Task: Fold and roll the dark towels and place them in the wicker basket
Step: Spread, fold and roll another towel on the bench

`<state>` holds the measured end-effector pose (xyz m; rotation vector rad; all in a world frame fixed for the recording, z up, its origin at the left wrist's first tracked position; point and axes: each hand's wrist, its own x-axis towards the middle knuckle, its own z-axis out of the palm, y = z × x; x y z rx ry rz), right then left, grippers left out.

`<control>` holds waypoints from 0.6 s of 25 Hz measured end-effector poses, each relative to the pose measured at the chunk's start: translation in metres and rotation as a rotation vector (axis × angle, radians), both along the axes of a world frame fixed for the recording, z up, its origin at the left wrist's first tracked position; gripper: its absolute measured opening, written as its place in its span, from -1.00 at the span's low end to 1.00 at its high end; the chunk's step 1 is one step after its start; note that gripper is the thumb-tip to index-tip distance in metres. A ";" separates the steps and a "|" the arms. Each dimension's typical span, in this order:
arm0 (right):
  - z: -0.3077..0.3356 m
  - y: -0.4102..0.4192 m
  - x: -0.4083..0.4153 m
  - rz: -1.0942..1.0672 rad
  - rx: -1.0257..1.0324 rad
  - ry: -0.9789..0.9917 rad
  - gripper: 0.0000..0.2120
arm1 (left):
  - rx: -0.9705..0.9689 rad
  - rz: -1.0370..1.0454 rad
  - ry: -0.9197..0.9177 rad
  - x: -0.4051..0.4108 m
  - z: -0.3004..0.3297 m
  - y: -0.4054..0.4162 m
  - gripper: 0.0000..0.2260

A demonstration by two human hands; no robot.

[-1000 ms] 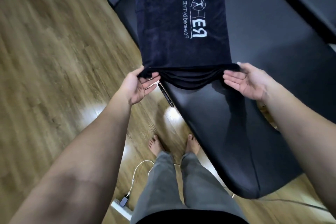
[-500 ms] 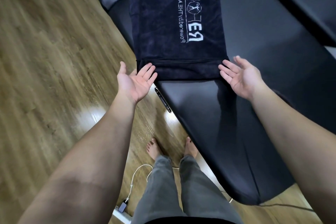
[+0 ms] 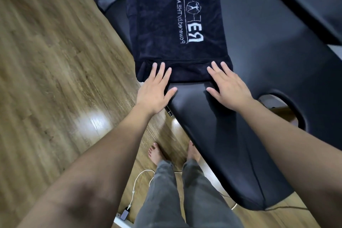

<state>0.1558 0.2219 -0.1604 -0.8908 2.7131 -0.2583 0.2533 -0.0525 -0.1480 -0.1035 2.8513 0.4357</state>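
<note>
1. Wood-plank flooring (image 3: 51, 72) lies to your left, and a black padded worktop (image 3: 212, 135) runs diagonally across your view, with an oval cut-out (image 3: 283, 105) near its right edge.
2. Your dark towel (image 3: 166, 24) lies flat along the worktop, stretching away from you, with white lettering (image 3: 192, 11) facing up and reading mirrored from where you stand.
3. Its near end is turned over into a narrow folded band (image 3: 188, 73) across the full width.
4. Your left hand (image 3: 155, 89) lies palm down, fingers straight and spread, fingertips on the left part of that band, thumb out over the bare worktop.
5. Your right hand (image 3: 227, 85) lies palm down too, fingers spread, pressing the right end of the band, its heel on the worktop.
6. Neither hand pinches or grips the cloth.
7. Below, your bare feet (image 3: 155, 153) stand on the floor, grey trousers (image 3: 175, 196) above them, and a white cable (image 3: 137, 183) runs to a small plug (image 3: 124, 214) beside your left leg.
</note>
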 end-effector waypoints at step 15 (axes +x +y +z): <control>0.006 -0.010 -0.028 -0.055 -0.146 0.169 -0.80 | -0.034 0.014 0.270 -0.036 -0.002 -0.026 -0.74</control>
